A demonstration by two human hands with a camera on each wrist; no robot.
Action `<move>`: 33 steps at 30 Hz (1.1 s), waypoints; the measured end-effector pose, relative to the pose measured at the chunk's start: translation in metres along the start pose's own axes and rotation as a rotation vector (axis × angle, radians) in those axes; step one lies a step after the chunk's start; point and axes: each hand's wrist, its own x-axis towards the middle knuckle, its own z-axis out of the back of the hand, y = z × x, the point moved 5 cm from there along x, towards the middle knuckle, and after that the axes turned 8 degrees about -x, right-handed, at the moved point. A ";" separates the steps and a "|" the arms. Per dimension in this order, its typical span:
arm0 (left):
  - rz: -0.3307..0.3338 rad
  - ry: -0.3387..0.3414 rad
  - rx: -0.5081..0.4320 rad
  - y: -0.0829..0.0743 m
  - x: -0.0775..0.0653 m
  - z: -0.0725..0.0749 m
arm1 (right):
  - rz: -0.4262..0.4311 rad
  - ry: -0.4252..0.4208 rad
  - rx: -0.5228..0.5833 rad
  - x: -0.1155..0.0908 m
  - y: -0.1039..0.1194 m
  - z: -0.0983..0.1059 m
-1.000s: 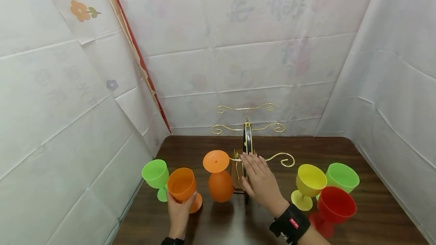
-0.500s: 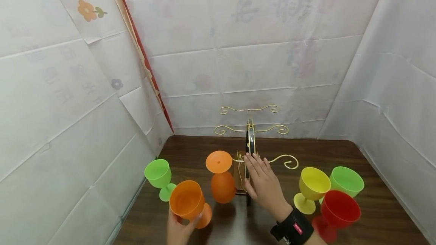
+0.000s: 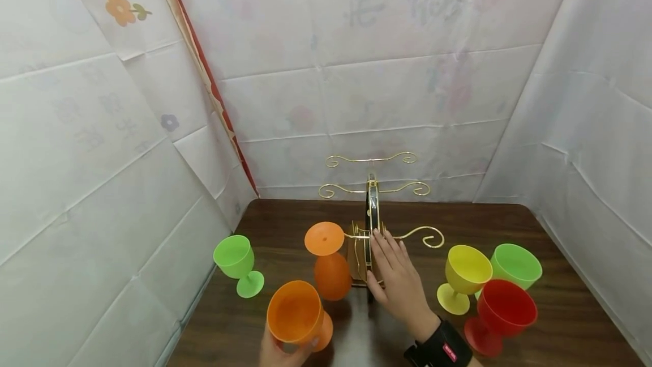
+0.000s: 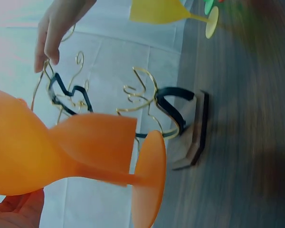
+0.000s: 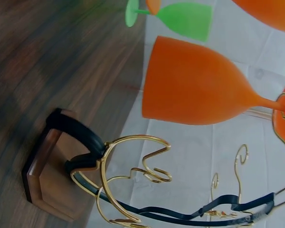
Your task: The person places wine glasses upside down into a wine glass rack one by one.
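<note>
My left hand (image 3: 282, 354) holds an orange plastic goblet (image 3: 294, 311) by its bowl, with the goblet upright in the head view. A second orange goblet (image 3: 332, 276) hangs upside down by its base from the left side of a gold-wire goblet rack (image 3: 373, 203). My right hand (image 3: 399, 287) rests on the rack's near gold wire with its fingers extended. The left wrist view shows the held goblet (image 4: 19, 147) in front of the hanging one (image 4: 97, 142). In the right wrist view, the hanging goblet (image 5: 194, 83) is apart from the rack's wooden base (image 5: 61, 175).
A light green goblet (image 3: 235, 257) stands at the left. Yellow (image 3: 466, 271), green (image 3: 518, 265) and red (image 3: 504, 307) goblets stand close together at the right. White sheeting (image 3: 326, 101) encloses the dark wooden table (image 3: 285, 214) at the back and sides.
My left hand has brought the orange goblet away from the left green one, rightward and nearer to me. My right hand has stayed on the rack.
</note>
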 end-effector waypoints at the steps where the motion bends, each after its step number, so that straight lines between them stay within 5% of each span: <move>1: 0.017 0.000 0.008 -0.001 0.000 -0.002 | -0.015 0.016 0.018 -0.002 -0.001 0.002; 9: 0.051 0.050 0.011 -0.011 -0.003 -0.020 | -0.092 0.016 0.433 -0.022 0.000 0.026; 18: 0.087 0.297 -0.112 -0.003 0.003 -0.057 | -0.071 0.096 0.839 -0.053 0.005 0.023; 23: 0.195 0.395 -0.085 0.002 0.000 -0.076 | -0.053 0.168 1.118 -0.066 0.015 0.018; 33: 0.149 0.527 -0.157 0.007 -0.003 -0.097 | -0.310 0.240 1.370 -0.082 0.018 0.012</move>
